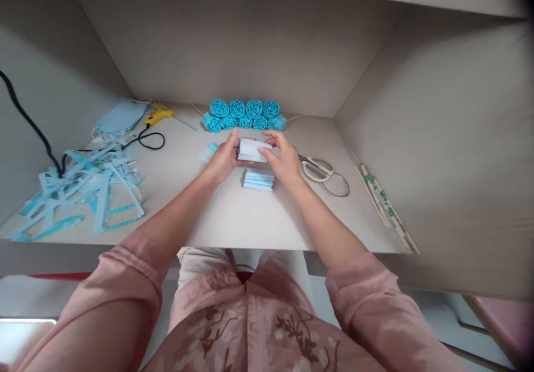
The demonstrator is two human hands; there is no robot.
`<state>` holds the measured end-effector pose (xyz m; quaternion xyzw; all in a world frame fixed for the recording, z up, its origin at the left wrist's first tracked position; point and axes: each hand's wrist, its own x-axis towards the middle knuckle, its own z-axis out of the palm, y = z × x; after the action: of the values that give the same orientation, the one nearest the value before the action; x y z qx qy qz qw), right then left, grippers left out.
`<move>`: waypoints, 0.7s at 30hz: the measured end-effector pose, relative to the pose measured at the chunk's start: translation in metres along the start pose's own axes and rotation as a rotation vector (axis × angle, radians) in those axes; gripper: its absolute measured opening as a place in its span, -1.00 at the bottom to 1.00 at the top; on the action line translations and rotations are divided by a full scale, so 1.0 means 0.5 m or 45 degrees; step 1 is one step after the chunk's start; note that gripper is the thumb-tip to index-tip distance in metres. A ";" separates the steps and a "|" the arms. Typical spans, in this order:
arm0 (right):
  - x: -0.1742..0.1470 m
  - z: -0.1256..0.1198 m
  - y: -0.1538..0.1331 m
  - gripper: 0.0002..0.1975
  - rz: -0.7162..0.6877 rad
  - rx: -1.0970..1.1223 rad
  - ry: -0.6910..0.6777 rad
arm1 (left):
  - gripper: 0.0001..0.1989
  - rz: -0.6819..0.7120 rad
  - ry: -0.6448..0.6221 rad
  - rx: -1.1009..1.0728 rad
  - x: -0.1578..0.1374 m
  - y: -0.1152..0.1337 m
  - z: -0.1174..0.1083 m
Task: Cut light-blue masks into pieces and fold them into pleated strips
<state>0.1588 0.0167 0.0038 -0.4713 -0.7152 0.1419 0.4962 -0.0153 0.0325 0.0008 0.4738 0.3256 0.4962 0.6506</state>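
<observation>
Between both hands is a small white rectangular piece of face-mask fabric (252, 150), raised over the tabletop. My left hand (226, 157) is closed on its left end, thumb up and fingers behind it. My right hand (283, 156) pinches its right end with thumb and fingers. Just below, a small stack of pale blue and white fabric pieces (258, 179) lies on the table. Behind the hands, several bright blue rolled roses (245, 115) sit in two rows. A bit of blue fabric (212, 148) lies left of my left hand, partly hidden.
Scissors with pale handles (317, 170) lie right of my right hand. At left are a heap of blue strips (95, 191), a yellow glue gun (158, 113) with a black cord, and stacked face masks (122, 117). Thin sticks (387, 208) lie by the right wall. Panels enclose the table.
</observation>
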 end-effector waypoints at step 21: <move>0.010 0.009 0.028 -0.76 0.213 0.356 0.059 | -0.62 0.254 0.143 0.322 0.004 -0.008 -0.007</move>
<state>0.1621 0.0291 -0.0046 -0.4588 -0.6351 0.2697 0.5599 -0.0166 0.0354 -0.0040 0.5534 0.3727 0.5390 0.5141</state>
